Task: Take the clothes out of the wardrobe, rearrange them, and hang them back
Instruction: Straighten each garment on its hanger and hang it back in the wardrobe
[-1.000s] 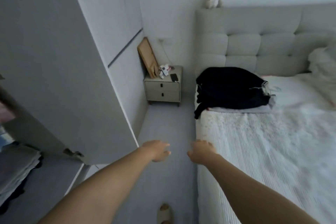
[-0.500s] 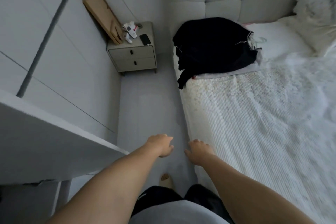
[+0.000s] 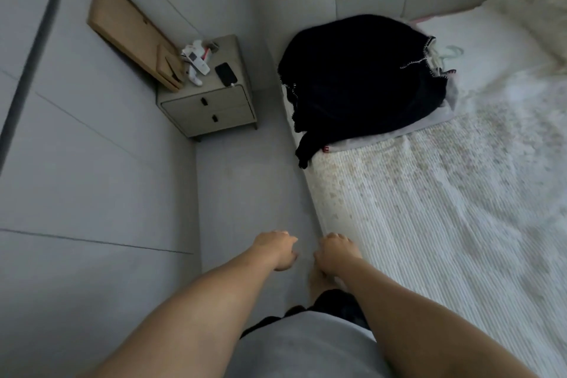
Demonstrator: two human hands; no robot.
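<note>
I've got both arms out over the floor beside the bed (image 3: 429,224). Left hand (image 3: 276,250) and right hand (image 3: 334,253): fingers loosely curled, nothing in either grip. Black clothes pile (image 3: 362,80) sits on the bed's near corner by the headboard, well apart from both hands, w/ nightstand (image 3: 211,104) just left.

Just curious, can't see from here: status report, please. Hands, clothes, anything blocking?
Left hand and right hand hold nothing, fingers loosely curled. Dark clothes pile on the bed, untouched. Floor strip toward it shows no obstacle.
</note>
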